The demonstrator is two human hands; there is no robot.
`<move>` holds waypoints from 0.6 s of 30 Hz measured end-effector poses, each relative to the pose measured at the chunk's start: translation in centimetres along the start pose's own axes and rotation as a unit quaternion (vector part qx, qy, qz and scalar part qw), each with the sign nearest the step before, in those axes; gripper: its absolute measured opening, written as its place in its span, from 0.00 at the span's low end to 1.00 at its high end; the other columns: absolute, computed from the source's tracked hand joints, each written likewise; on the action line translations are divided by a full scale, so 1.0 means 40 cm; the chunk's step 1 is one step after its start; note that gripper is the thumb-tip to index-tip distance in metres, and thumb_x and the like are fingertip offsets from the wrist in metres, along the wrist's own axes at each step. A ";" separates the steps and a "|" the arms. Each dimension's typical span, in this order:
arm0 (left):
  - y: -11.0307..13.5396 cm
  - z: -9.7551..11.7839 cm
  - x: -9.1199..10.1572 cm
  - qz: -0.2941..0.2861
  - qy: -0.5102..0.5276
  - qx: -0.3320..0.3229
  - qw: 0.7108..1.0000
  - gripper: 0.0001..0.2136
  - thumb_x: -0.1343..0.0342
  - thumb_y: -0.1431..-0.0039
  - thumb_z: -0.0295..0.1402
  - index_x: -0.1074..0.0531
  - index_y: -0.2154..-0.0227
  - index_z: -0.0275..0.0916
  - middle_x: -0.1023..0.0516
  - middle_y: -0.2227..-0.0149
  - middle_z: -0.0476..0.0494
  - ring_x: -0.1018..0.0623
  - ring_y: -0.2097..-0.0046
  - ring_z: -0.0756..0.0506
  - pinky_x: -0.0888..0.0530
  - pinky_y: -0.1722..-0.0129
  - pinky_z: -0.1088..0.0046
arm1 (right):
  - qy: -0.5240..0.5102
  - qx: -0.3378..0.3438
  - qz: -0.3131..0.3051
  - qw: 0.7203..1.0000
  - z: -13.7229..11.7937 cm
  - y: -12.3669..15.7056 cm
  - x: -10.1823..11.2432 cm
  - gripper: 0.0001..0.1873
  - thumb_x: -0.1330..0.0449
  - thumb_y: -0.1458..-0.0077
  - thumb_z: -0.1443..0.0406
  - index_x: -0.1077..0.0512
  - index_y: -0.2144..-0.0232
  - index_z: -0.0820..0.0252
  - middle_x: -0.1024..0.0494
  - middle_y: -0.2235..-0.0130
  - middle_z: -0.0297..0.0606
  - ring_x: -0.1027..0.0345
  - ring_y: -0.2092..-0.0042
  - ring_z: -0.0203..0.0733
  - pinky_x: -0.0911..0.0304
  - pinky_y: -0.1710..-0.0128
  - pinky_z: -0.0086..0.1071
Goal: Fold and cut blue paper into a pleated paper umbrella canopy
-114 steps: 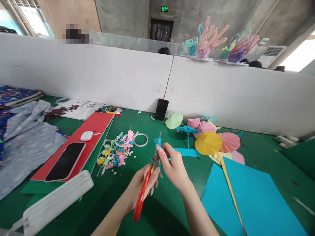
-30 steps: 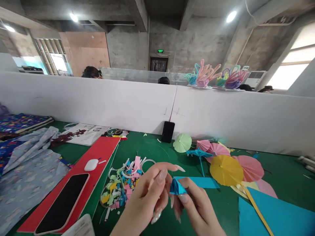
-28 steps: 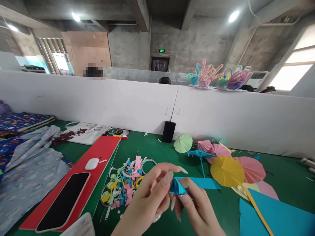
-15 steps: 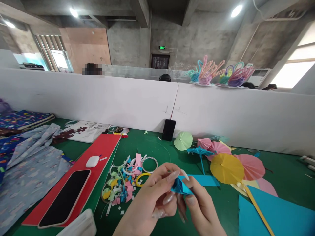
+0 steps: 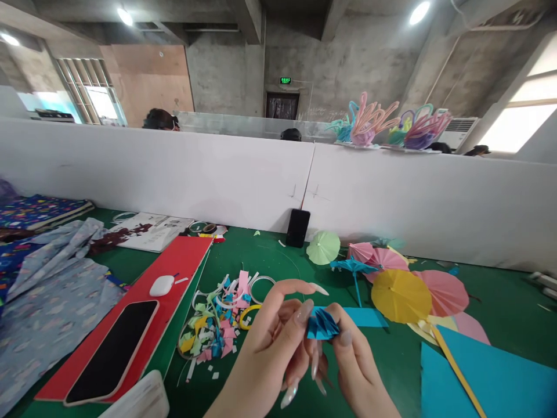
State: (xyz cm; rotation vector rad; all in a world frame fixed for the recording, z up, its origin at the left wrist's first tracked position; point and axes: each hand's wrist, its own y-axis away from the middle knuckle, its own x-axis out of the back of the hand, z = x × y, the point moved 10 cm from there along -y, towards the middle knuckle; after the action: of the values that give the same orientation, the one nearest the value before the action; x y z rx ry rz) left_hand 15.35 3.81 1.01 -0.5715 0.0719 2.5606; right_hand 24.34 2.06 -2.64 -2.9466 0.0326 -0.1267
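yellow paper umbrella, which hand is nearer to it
Right. The right hand is to the left of and below the yellow paper umbrella in the picture; the left hand is farther left.

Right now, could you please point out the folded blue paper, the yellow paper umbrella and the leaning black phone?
Folded blue paper [image 5: 322,325]: head view, on its pleated middle.
Yellow paper umbrella [image 5: 401,296]: head view, on its canopy.
Leaning black phone [image 5: 298,227]: head view, on its dark face.

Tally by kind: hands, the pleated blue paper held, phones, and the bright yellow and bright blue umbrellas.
Hands: 2 (left hand, right hand)
Pleated blue paper: 1
Phones: 2 (leaning phone, flat phone)
Bright yellow umbrella: 1
Bright blue umbrella: 1
Total: 7
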 end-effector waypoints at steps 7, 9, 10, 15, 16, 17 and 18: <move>0.019 0.013 0.014 0.076 -0.067 -0.037 0.994 0.16 0.48 0.36 0.49 0.31 0.55 0.43 0.38 0.81 0.57 0.43 0.83 0.56 0.43 0.84 0.81 | -0.115 -0.078 -0.031 0.990 0.022 -0.002 -0.042 0.27 0.56 0.40 0.40 0.36 0.70 0.54 0.37 0.82 0.28 0.47 0.83 0.34 0.42 0.83 0.28; 0.026 0.021 0.025 0.110 -0.105 -0.064 0.986 0.15 0.48 0.36 0.48 0.31 0.54 0.45 0.37 0.79 0.56 0.43 0.83 0.55 0.43 0.84 0.81 | -0.169 -0.089 -0.063 0.980 0.010 -0.009 -0.068 0.26 0.55 0.38 0.41 0.37 0.72 0.56 0.40 0.83 0.25 0.49 0.83 0.32 0.42 0.82 0.26; 0.029 0.024 0.029 0.121 -0.123 -0.078 0.982 0.14 0.49 0.35 0.47 0.31 0.53 0.46 0.36 0.78 0.56 0.43 0.83 0.55 0.43 0.84 0.81 | -0.180 -0.089 -0.075 0.977 0.003 -0.015 -0.075 0.26 0.55 0.38 0.42 0.38 0.72 0.56 0.40 0.83 0.25 0.48 0.83 0.32 0.42 0.81 0.26; 0.040 0.056 0.050 0.140 -0.296 -0.167 0.930 0.12 0.54 0.30 0.36 0.33 0.48 0.50 0.24 0.69 0.49 0.26 0.73 0.50 0.30 0.76 0.79 | -0.075 -0.047 -0.086 0.992 -0.026 -0.045 -0.036 0.23 0.53 0.36 0.45 0.31 0.64 0.56 0.30 0.76 0.30 0.35 0.75 0.36 0.34 0.72 0.29; 0.045 0.072 0.049 0.140 -0.350 -0.200 0.904 0.13 0.54 0.31 0.33 0.35 0.46 0.51 0.21 0.62 0.47 0.22 0.67 0.49 0.27 0.71 0.78 | -0.035 -0.031 -0.072 0.996 -0.031 -0.047 -0.015 0.22 0.54 0.35 0.47 0.30 0.59 0.54 0.28 0.74 0.32 0.33 0.73 0.37 0.34 0.71 0.29; 0.049 0.087 0.043 0.134 -0.401 -0.233 0.876 0.16 0.54 0.31 0.29 0.37 0.45 0.53 0.21 0.55 0.46 0.21 0.62 0.48 0.25 0.68 0.77 | 0.004 -0.009 -0.050 0.999 -0.038 -0.047 0.009 0.20 0.54 0.34 0.49 0.31 0.53 0.51 0.26 0.71 0.32 0.32 0.71 0.37 0.34 0.69 0.29; 0.052 0.098 0.034 0.123 -0.447 -0.259 0.847 0.18 0.54 0.32 0.27 0.39 0.43 0.55 0.22 0.50 0.46 0.20 0.60 0.47 0.24 0.66 0.77 | 0.031 0.008 -0.034 0.999 -0.043 -0.043 0.027 0.20 0.54 0.34 0.49 0.33 0.48 0.48 0.24 0.66 0.34 0.31 0.68 0.38 0.33 0.68 0.30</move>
State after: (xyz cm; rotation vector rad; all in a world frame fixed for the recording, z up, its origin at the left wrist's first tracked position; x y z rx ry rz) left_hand 11.76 3.24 3.89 0.5467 -0.9411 2.8243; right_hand 25.28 3.39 -0.53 -2.9290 -0.0582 -0.2263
